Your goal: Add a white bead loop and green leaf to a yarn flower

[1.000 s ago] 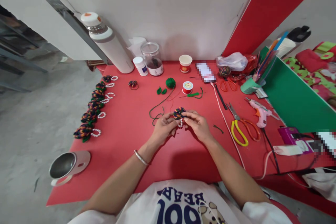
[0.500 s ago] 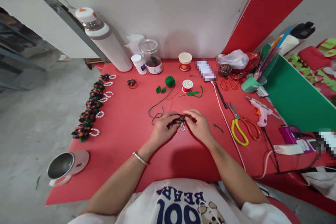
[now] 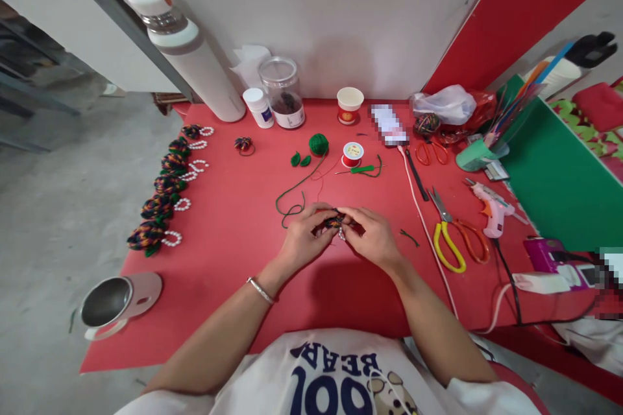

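Between my two hands is a small dark multicolored yarn piece (image 3: 335,220) with a loop of white beads (image 3: 341,234) hanging from it. My left hand (image 3: 307,231) pinches its left side, and my right hand (image 3: 368,233) pinches its right side; the fingers hide much of it. Just beyond the hands lie a green yarn ball (image 3: 318,144) with a trailing strand, two small green leaf pieces (image 3: 300,159), a spool of red thread (image 3: 352,154) and a green-handled hook (image 3: 363,169). A short green yarn scrap (image 3: 409,238) rests right of my right hand.
Several beaded yarn pieces (image 3: 156,207) line the left edge, above a steel-lined mug (image 3: 146,292). At the back stand a white bottle (image 3: 195,65), a clear jar (image 3: 287,100) and a paper cup (image 3: 349,106). Scissors (image 3: 450,243) and a glue gun (image 3: 495,211) lie right.
The view has shifted slightly. My right fingers have come further over the yarn piece, covering more of it and its bead loop. Both hands keep their hold.
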